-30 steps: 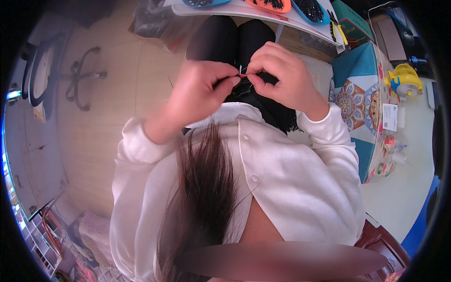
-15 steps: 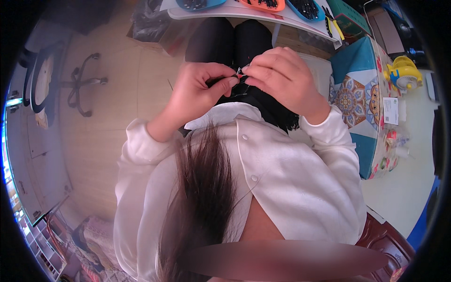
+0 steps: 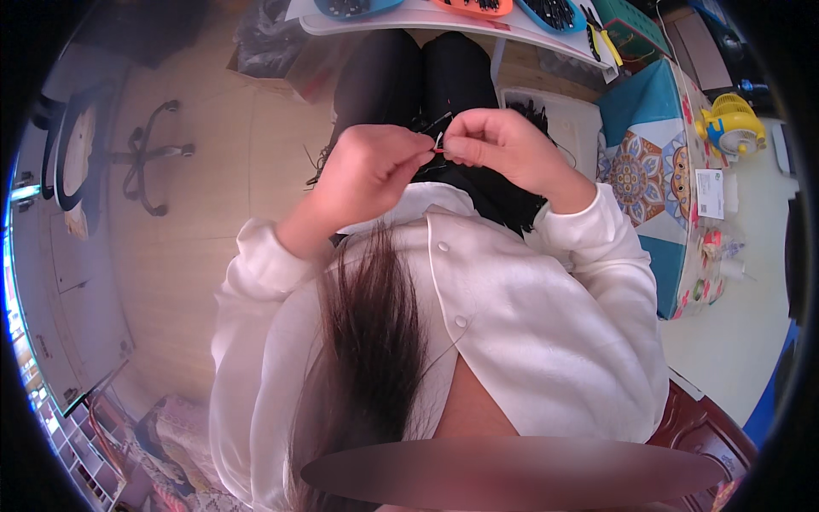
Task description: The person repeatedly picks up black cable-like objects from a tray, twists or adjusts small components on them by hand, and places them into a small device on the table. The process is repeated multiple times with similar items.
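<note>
Above my lap, my left hand (image 3: 375, 166) and my right hand (image 3: 505, 147) come close together, fingertips nearly meeting. Between them runs a thin red wire (image 3: 440, 151), with a whitish strand just above it. Both hands are closed in a pinch on the wire, the left at one side and the right at the other. A thin black cable piece (image 3: 441, 120) juts up beside the left fingers. More dark cables lie across my black trousers (image 3: 380, 81), and their ends stick out left of my left wrist. The exact wire ends are hidden by the fingertips.
Ahead stands a white table (image 3: 409, 20) bearing blue and orange trays of black parts, with yellow-handled pliers (image 3: 612, 49) at its right. Black cables (image 3: 533, 111) bunch over a pale bin (image 3: 580, 119). A yellow fan (image 3: 732, 126) stands right; a wheeled chair base (image 3: 141, 155) stands left.
My right hand has moved down and slightly left, its fingers more curled. My left hand has turned and lowered a little. More cable bunches now show beside both hands.
</note>
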Demonstrator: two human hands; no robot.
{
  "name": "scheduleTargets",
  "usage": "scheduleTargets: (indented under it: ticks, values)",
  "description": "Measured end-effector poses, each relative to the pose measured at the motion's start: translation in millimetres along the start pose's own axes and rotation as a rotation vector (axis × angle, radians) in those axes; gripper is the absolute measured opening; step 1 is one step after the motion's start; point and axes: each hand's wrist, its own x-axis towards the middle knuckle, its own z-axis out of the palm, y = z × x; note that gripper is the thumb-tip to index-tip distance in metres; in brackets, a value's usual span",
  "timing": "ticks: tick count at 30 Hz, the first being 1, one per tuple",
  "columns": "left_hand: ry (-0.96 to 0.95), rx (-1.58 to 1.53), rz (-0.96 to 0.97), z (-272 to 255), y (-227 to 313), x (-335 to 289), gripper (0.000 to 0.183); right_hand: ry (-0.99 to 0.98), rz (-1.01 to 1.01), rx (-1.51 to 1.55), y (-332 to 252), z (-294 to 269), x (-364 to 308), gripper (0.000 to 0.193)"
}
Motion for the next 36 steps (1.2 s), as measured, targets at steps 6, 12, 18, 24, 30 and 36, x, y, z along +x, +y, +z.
scheduleTargets:
  ticks: [6, 12, 18, 24, 30, 36]
  values:
    - [-0.089, -1.142, -0.678, -13.6, -8.8, -3.4, 0.009, 0.188, -0.579, -0.692, -22.6, 5.5, -7.1, 0.034]
    - [-0.166, -1.369, -0.691, -10.0, -11.4, -3.6, 0.008, 0.203, -0.973, -0.822, -19.8, 13.6, 8.9, 0.022]
    - [-0.073, -1.385, -0.658, -4.9, -11.2, -9.2, 0.009, 0.180, -0.852, -0.751, -15.7, 10.3, 5.5, 0.014]
    - [0.016, -1.517, -0.649, -0.9, -13.2, -15.6, 0.011, 0.379, -0.792, -0.903, -22.4, -4.2, 5.4, 0.016]
    - [0.016, -1.643, -0.685, 2.5, -12.9, -15.5, 0.011, 0.374, -1.085, -1.081, -21.2, 8.8, 3.6, 0.033]
    - [-0.029, -1.609, -0.685, 2.0, -9.5, -12.7, 0.010, 0.316, -1.140, -1.021, -25.4, 13.9, 5.9, 0.023]
